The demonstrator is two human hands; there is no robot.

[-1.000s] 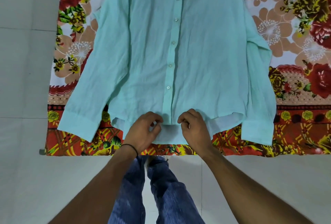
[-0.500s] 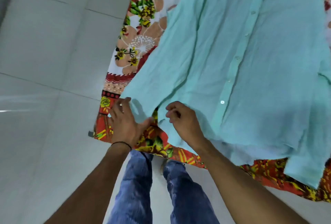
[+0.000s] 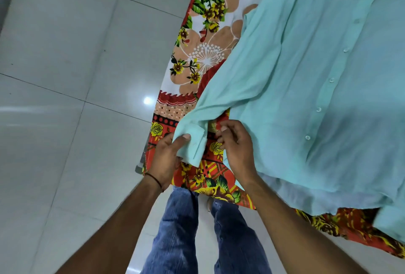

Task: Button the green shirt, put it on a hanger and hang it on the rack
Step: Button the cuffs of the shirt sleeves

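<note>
Green shirt [image 3: 306, 76] runs off frame; left hand [image 3: 166, 159] pinches its cuff [image 3: 192, 144], right hand [image 3: 238, 151] curled, hold unclear.

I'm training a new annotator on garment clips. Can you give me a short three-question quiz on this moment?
1. True or false: the left hand holds the cuff of the green shirt.
2. What does the shirt lie on? A) bare floor tiles B) a floral sheet C) a wooden table
3. Fill in: the thin band is worn on the ___ wrist.

Key: 1 true; 2 B; 3 left.
</note>
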